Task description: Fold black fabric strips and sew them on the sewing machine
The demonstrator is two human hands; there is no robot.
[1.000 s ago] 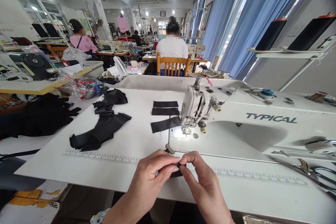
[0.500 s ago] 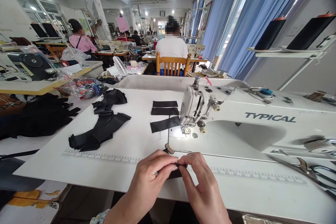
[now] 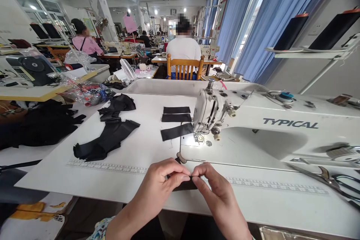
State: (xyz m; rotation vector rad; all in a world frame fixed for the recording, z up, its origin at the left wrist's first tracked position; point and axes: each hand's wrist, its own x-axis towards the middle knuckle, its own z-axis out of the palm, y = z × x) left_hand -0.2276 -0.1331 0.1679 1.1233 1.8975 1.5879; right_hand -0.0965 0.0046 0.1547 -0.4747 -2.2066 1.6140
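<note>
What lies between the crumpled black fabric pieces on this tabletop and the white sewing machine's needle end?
The head view shows three rectangular black fabric strips and white tabletop there.

black fabric piece [image 3: 186, 185]: small, plain, dark, mostly covered
upper edge: pinched by left hand [image 3: 160, 182] and right hand [image 3: 215, 187], bunched narrow
lower part: spreads below the fingers, looks flat
spot: over white tabletop [image 3: 152, 148], near its front edge
fold: maybe doubled, fingers hide it

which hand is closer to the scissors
Right. The right hand is to the left of the scissors in view; the left hand is farther left, beyond the right hand.
</note>
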